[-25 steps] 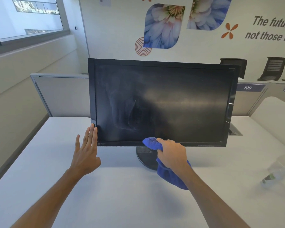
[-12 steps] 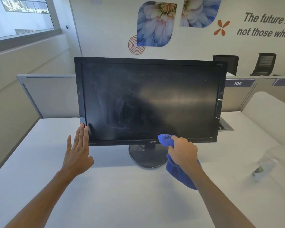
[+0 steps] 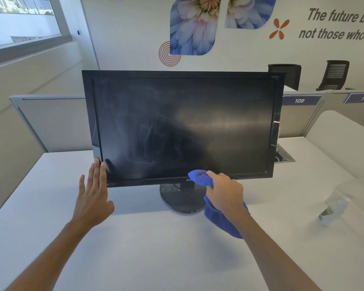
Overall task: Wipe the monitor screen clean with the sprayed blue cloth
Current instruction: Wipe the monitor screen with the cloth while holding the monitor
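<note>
A black monitor (image 3: 181,127) stands on a round base on the white desk, its dark screen streaked with smears on the left half. My right hand (image 3: 225,194) grips a bunched blue cloth (image 3: 200,177) and presses its tip against the lower bezel near the middle. The rest of the cloth hangs below my wrist. My left hand (image 3: 93,194) lies flat with straight fingers, the fingertips touching the monitor's lower left corner.
The white desk (image 3: 147,244) spreads around the monitor. A clear spray bottle (image 3: 334,206) lies at the right edge. A cable hatch (image 3: 284,157) sits behind the monitor on the right. Grey partitions and two black chairs stand behind.
My right hand with the cloth slid right along the monitor's bottom edge. My left hand has stayed at the lower left corner. The camera view has shifted slightly.
</note>
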`<control>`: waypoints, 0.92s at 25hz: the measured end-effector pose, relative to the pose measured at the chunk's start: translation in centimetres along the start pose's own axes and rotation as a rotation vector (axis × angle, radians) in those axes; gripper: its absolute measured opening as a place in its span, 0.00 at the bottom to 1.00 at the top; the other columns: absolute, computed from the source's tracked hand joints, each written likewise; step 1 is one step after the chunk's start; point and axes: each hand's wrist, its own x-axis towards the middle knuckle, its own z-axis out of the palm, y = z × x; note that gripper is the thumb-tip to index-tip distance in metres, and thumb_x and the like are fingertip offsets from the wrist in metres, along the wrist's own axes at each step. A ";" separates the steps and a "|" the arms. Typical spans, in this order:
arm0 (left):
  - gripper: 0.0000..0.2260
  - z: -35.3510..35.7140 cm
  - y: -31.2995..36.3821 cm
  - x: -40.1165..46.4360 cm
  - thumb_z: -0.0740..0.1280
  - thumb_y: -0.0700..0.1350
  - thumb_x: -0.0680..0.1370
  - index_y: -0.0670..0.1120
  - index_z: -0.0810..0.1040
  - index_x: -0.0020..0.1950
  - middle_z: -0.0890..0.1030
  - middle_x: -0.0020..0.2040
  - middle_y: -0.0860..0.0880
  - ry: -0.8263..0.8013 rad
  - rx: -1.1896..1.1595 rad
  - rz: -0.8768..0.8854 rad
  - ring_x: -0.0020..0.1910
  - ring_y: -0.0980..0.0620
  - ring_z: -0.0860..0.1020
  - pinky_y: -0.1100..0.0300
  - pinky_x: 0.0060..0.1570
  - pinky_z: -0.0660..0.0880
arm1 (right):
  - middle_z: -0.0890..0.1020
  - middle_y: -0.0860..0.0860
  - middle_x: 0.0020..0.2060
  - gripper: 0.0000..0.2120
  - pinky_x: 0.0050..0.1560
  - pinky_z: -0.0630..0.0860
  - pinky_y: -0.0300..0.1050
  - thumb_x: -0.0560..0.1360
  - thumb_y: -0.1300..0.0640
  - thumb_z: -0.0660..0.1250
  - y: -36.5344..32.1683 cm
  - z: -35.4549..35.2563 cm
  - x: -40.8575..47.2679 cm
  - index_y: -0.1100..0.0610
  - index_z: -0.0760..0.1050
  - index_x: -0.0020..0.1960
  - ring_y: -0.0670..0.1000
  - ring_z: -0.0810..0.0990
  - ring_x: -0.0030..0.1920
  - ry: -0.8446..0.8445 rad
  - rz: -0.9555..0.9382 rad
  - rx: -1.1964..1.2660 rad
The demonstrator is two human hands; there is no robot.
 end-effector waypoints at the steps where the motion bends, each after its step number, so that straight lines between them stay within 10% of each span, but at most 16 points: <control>1: 0.51 0.0 0.0 0.0 0.70 0.37 0.67 0.43 0.33 0.75 0.34 0.77 0.44 0.004 0.000 0.001 0.77 0.44 0.37 0.41 0.75 0.43 | 0.79 0.49 0.51 0.20 0.44 0.69 0.42 0.81 0.48 0.56 0.7 -0.1 0.3 0.46 0.66 0.72 0.50 0.74 0.44 0.001 0.010 -0.006; 23: 0.50 -0.7 0.9 -0.3 0.71 0.37 0.67 0.43 0.36 0.76 0.36 0.78 0.43 0.008 0.041 -0.011 0.77 0.43 0.40 0.41 0.75 0.44 | 0.74 0.48 0.43 0.23 0.35 0.67 0.41 0.81 0.49 0.55 14.6 -1.7 0.5 0.50 0.59 0.76 0.48 0.72 0.35 0.033 0.255 -0.400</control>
